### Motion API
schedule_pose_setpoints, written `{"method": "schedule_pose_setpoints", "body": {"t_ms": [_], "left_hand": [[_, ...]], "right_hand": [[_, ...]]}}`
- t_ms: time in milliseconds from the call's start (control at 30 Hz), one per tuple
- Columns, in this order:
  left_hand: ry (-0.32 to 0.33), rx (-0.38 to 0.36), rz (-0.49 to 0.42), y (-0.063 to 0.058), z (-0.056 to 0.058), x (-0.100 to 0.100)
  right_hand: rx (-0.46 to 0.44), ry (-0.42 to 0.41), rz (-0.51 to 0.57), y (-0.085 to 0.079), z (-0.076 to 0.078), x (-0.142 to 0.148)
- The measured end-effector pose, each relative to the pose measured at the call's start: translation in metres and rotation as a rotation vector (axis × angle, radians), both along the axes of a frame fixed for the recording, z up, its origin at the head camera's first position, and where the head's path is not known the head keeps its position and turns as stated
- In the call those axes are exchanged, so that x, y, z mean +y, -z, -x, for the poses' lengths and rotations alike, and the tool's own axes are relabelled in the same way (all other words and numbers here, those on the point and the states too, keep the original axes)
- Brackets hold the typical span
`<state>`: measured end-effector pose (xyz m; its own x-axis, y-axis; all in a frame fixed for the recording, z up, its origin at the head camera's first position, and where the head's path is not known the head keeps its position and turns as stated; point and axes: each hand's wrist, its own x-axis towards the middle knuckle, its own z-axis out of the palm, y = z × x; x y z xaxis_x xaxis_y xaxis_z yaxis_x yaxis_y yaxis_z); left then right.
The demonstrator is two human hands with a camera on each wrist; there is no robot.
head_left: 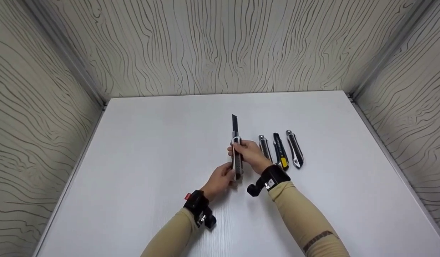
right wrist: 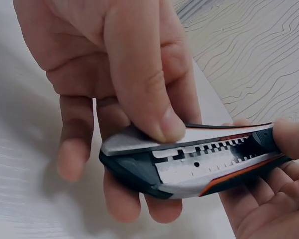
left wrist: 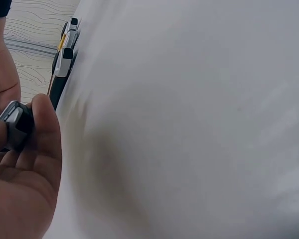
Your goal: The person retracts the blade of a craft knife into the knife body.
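Note:
A utility knife [head_left: 237, 162] with a silver and black body is held above the white table, its long dark blade [head_left: 234, 123] extended and pointing away. My right hand [head_left: 253, 154] grips its upper part; in the right wrist view the thumb [right wrist: 291, 139] presses on the black slider [right wrist: 264, 141] beside the toothed slot. With thumb and fingers, my left hand [head_left: 219, 180] pinches the rear end of the knife. The left wrist view shows the black and silver butt [left wrist: 21, 127] between the left fingers. Orange trim runs along the body.
Lying in a row right of the hands are a silver and black utility knife [head_left: 263, 144], a dark one with a yellow part [head_left: 281, 151], and another silver and black one [head_left: 294, 149]. Wood-grain panels [head_left: 220, 50] enclose the white table [head_left: 152, 142] at the back and sides.

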<state>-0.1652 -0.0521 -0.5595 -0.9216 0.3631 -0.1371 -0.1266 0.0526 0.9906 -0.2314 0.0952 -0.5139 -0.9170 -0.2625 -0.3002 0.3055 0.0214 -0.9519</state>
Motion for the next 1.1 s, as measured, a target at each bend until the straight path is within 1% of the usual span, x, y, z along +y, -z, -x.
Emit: {"method": "schedule_pose_setpoints", "body": {"t_ms": [100,333,600,833,967,1100], "left_hand": [[-0.006,0.007,0.009,-0.0006,-0.0005,0.0006],[0.003,-0.018,-0.002,-0.0019,-0.0034,0.0005],[0.004,0.018,0.002,0.0004,-0.0044,0.0009],[-0.008,0.012,0.004,0.0013,-0.0061,0.0002],[-0.01,0.009,-0.006,0.0008,-0.0058,0.0001],[-0.017,0.006,-0.008,0.0005,-0.0055,-0.0009]], "right_hand": [[-0.001,0.023,0.021,0.0015,-0.0005,-0.0016],[-0.015,0.043,0.031,0.0045,-0.002,-0.0025],[-0.006,0.055,0.041,0.005,-0.0043,-0.0028],[0.003,0.036,0.058,0.0075,-0.0053,-0.0027],[0.013,0.027,0.049,0.0072,-0.0052,-0.0028],[0.022,-0.001,0.042,0.0066,-0.0051,-0.0034]]}}
